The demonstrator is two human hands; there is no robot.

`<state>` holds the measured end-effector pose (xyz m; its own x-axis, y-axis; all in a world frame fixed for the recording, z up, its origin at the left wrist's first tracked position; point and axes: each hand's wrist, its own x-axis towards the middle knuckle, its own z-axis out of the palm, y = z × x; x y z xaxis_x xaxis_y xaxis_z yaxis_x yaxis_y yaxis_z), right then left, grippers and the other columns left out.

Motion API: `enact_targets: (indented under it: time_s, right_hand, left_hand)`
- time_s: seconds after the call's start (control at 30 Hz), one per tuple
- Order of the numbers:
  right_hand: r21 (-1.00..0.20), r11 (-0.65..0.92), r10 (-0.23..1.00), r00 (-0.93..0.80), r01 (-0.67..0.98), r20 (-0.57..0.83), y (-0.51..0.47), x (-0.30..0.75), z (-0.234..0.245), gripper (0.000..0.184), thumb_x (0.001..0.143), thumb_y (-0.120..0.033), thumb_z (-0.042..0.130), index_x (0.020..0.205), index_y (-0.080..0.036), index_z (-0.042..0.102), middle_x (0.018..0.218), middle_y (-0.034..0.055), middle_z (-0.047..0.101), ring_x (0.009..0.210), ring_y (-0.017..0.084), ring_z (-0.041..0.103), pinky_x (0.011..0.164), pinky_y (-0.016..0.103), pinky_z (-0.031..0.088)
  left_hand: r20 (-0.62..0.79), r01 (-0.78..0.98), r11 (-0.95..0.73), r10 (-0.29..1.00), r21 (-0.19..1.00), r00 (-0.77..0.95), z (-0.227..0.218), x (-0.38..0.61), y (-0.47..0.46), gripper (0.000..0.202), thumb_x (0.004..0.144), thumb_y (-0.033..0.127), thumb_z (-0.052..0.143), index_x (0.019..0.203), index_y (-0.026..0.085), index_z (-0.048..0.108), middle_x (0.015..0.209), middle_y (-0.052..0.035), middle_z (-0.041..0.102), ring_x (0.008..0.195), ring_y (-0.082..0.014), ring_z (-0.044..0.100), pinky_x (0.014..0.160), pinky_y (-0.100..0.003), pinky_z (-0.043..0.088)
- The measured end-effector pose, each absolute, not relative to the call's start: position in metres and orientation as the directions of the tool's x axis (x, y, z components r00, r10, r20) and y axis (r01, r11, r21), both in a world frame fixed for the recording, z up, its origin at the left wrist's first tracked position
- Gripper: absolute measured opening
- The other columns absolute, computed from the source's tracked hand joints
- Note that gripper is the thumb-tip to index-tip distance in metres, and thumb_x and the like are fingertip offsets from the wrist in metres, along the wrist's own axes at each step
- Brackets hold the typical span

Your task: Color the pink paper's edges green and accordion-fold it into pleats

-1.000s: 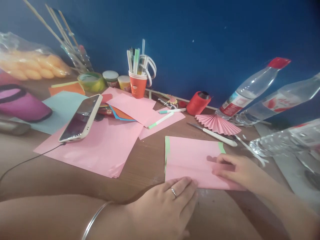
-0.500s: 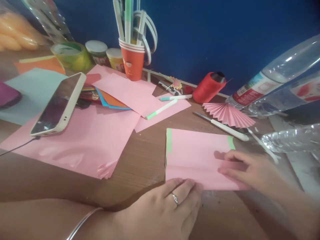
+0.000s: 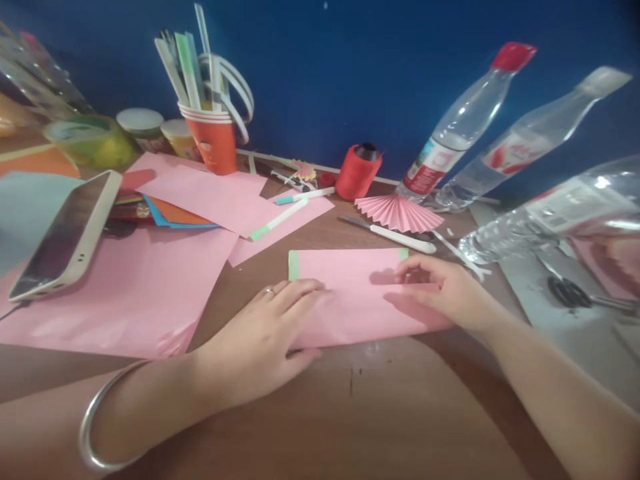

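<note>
A folded sheet of pink paper (image 3: 350, 267) with green strips at its far corners lies on the wooden table before me. Across its left part, my left hand (image 3: 260, 327) rests with fingers stretched out over the fold and the thumb near the front edge; a ring and a bangle are on this side. My right hand (image 3: 445, 293) grips the paper at its right side, fingers curled and thumb on the folded front flap. Behind the sheet lie a white-handled knife (image 3: 400, 238) and a pleated pink paper fan (image 3: 397, 213).
At left, a phone (image 3: 65, 233) lies on larger pink sheets (image 3: 150, 287). Markers (image 3: 280, 219), a red thread spool (image 3: 357, 172) and an orange paper cup (image 3: 213, 143) of tools stand or lie farther back. Plastic bottles (image 3: 450, 133) and black-handled scissors (image 3: 567, 291) are at right.
The view has swung right. My left hand has moved from the front edge up onto the left part of the paper, and the front flap now reaches farther over the sheet.
</note>
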<state>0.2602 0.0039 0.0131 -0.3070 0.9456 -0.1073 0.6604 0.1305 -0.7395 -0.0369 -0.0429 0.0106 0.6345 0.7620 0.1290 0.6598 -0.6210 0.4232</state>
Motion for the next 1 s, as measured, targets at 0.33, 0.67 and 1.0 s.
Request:
enact_targets:
  time_s: [0.33, 0.67, 1.0]
  right_hand:
    - [-0.999, -0.031, 0.977, -0.214, -0.035, -0.023, 0.008, 0.260, 0.030, 0.062, 0.063, -0.054, 0.070, 0.115, -0.024, 0.052, 0.106, 0.0065, 0.066, 0.092, 0.025, 0.063, 0.075, 0.036, 0.052]
    - [-0.981, 0.072, 0.986, -0.133, -0.182, 0.097, -0.018, 0.251, 0.064, 0.053, 0.067, -0.025, 0.075, 0.116, -0.025, 0.054, 0.106, 0.0043, 0.069, 0.091, 0.023, 0.067, 0.077, 0.034, 0.053]
    - [-0.987, -0.098, 0.959, -0.277, -0.124, -0.060, 0.002, 0.254, 0.025, 0.048, 0.064, -0.021, 0.076, 0.110, -0.019, 0.059, 0.104, 0.0065, 0.070, 0.091, 0.025, 0.067, 0.085, 0.040, 0.051]
  left_hand:
    - [0.286, 0.372, -0.307, 0.952, 0.876, 0.111, 0.026, -0.039, -0.021, 0.047, 0.071, 0.025, 0.068, 0.114, 0.022, 0.049, 0.116, -0.0045, 0.054, 0.106, -0.0234, 0.053, 0.090, -0.036, 0.044]
    - [0.098, -0.150, -0.089, 0.994, 0.985, 0.054, 0.084, -0.039, -0.029, 0.052, 0.071, 0.023, 0.071, 0.119, 0.025, 0.051, 0.136, -0.0055, 0.048, 0.118, -0.0245, 0.049, 0.075, -0.024, 0.050]
    - [-0.245, 0.020, 0.249, 0.933, 0.968, 0.263, 0.046, -0.037, -0.015, 0.033, 0.067, 0.034, 0.075, 0.092, 0.013, 0.068, 0.084, -0.0085, 0.072, 0.073, -0.0249, 0.068, 0.068, -0.035, 0.053]
